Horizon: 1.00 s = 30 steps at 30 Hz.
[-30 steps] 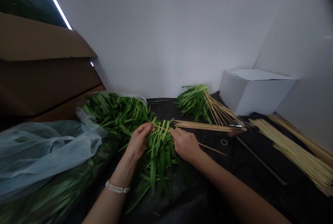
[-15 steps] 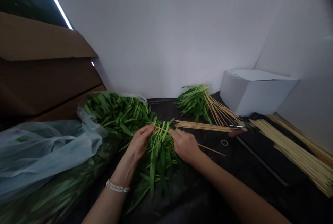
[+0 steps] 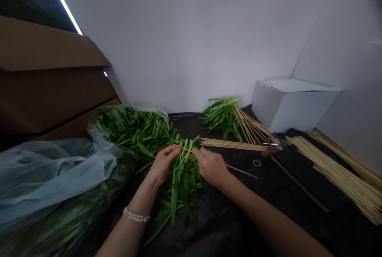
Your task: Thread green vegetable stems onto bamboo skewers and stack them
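Leafy green stems (image 3: 187, 157), looking like water spinach, hang in a bunch between my two hands, with their leaves drooping over the black surface. A thin bamboo skewer (image 3: 242, 171) passes through or behind their upper ends. My right hand (image 3: 212, 167) is closed around the skewer, whose long end sticks out to the right below the palm. On the left of the bunch, my left hand (image 3: 163, 163) pinches a stem close to the skewer's other end; the exact contact is hidden by the fingers.
A heap of loose greens (image 3: 134, 129) lies in a clear plastic bag (image 3: 56, 169) at left, beside a cardboard box (image 3: 53, 50). Skewered greens (image 3: 222, 115), loose skewers (image 3: 229, 144), a ring (image 3: 256, 163), pliers-like tool (image 3: 273, 149), more sticks (image 3: 337, 169) and a white box (image 3: 295, 104) lie right.
My left hand has shifted slightly right, closer to my right hand, along the stems on the skewer. The stems sit a little closer together, and the view has barely moved.
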Motion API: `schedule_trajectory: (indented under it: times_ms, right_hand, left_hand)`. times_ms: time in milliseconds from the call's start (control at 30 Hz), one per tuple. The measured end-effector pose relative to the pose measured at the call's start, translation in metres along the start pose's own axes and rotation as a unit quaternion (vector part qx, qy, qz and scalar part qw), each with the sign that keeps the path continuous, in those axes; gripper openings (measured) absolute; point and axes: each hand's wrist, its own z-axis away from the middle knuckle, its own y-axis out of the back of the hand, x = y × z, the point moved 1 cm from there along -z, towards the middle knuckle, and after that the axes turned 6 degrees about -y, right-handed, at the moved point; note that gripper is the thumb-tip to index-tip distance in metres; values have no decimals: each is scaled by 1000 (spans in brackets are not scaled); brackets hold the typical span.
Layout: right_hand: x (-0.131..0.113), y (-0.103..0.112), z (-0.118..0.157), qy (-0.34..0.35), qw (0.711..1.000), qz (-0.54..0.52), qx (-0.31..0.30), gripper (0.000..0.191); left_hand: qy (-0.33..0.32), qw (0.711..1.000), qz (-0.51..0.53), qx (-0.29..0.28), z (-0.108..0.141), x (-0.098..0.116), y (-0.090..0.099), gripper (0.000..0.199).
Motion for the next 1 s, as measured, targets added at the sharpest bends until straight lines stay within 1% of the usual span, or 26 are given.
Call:
schedule_trajectory:
  times_ms: [167,267,367,500,667,733,800,833,867,933,1000]
  right_hand:
    - [2,1,-2,-2,1000,8,-4,43]
    - [10,3,-6,-21,1000,16,3,41]
    - [21,9,-11,-32,999,27,33,36]
    - [37,18,-16,-49,994,51,79,35]
    - [62,25,-22,-88,989,61,99,31]
    - [72,26,-24,-85,992,23,92,30]
    - [78,27,-25,-59,993,-68,70,30]
    - [79,27,-25,-41,990,-127,50,29]
    - [79,28,-25,-25,982,-187,23,27]
    - [76,29,-24,-11,957,-288,-42,23]
    - [72,30,-24,-24,936,-342,-80,28]
  left_hand:
    - [-31,999,-11,10,-1,-2,1,35]
    - [-51,997,10,51,-6,4,6,40]
    - [-72,993,34,90,-10,11,13,44]
    - [-91,992,30,82,-10,18,18,43]
    - [-140,985,52,86,-11,25,22,42]
    - [-157,981,57,96,-12,28,25,41]
    - [-166,978,61,113,-14,29,30,41]
    - [-168,976,61,124,-15,30,32,42]
    - [-168,975,60,133,-16,31,35,42]
    - [-167,973,54,148,-18,32,39,44]
    - [-167,973,45,155,-18,33,39,45]
